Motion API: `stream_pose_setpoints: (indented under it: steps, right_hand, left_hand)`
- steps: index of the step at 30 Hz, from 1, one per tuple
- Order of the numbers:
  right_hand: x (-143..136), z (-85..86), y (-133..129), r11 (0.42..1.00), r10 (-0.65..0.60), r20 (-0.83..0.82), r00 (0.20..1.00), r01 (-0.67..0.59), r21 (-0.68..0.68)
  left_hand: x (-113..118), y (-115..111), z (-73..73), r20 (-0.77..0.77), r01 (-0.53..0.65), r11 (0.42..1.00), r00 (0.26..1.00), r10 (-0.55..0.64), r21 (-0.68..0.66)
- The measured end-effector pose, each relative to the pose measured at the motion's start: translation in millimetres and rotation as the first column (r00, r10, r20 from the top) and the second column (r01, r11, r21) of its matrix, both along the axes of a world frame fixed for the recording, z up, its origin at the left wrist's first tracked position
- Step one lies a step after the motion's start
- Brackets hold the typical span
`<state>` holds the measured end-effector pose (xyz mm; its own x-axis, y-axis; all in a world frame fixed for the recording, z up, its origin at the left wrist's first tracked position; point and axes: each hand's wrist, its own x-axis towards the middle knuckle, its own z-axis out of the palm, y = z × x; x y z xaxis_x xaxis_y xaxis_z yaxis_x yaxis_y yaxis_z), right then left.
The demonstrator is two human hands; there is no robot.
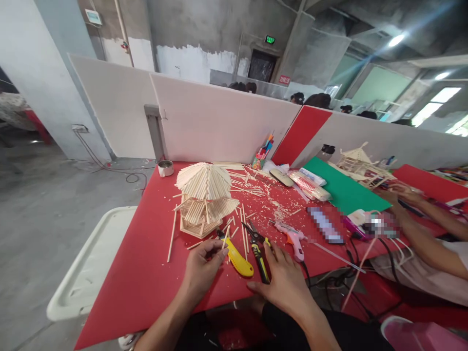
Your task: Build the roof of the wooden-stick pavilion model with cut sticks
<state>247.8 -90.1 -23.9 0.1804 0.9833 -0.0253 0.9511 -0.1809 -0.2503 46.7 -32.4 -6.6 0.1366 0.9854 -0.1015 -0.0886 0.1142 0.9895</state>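
Note:
My left hand (205, 265) pinches a short wooden stick (225, 237) between thumb and fingertips. My right hand (287, 280) is spread with fingers apart, over and beside black-and-yellow pliers (260, 263) on the red table; whether it touches the handles I cannot tell. Between my hands lies a yellow utility knife (239, 259). Beyond my left hand stands a small pavilion model (204, 200) of wooden sticks, with a peaked roof over a lower flared roof and a many-sided base. A pink hot glue gun (292, 238) rests to the right of the pliers.
Loose sticks (244, 229) and wood scraps (280, 209) litter the red table (146, 273). A white cup (165, 168), a pen holder (259, 160), stick packs (310, 185) and a blurred phone (325, 224) surround the work. Cables (338, 278) hang at right, near another person's arms (431, 234).

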Motion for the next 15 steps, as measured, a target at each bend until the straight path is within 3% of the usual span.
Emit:
stream_pose_setpoints:
  steps: [4, 7, 10, 13, 15]
  right_hand:
    - [11.1, 6.1, -4.6, 0.988, -0.007, 0.045, 0.999, 0.013, -0.154]
    - [16.2, 13.6, 4.9, 0.990, 0.009, 0.043, 0.999, -0.003, -0.139]
    - [22.4, 12.1, 11.0, 0.994, -0.057, -0.005, 0.998, 0.056, -0.093]
    - [26.7, 7.9, 5.4, 0.993, -0.114, -0.292, 0.950, 0.111, -0.028]
    - [26.0, 9.6, -4.8, 0.995, -0.089, -0.638, 0.765, 0.091, -0.030]
  left_hand:
    - [10.4, 2.7, -8.4, -0.041, 0.002, 0.996, 0.999, 0.001, 0.086]
    - [13.3, 3.4, -11.1, -0.037, 0.001, 0.996, 0.999, 0.002, 0.086]
    - [11.4, 3.8, -12.6, -0.048, -0.039, 0.994, 0.998, 0.044, 0.098]
    - [8.7, 4.1, -13.2, -0.065, -0.061, 0.992, 0.996, 0.068, 0.107]
    - [8.2, 3.7, -12.5, -0.070, -0.063, 0.992, 0.995, 0.071, 0.108]
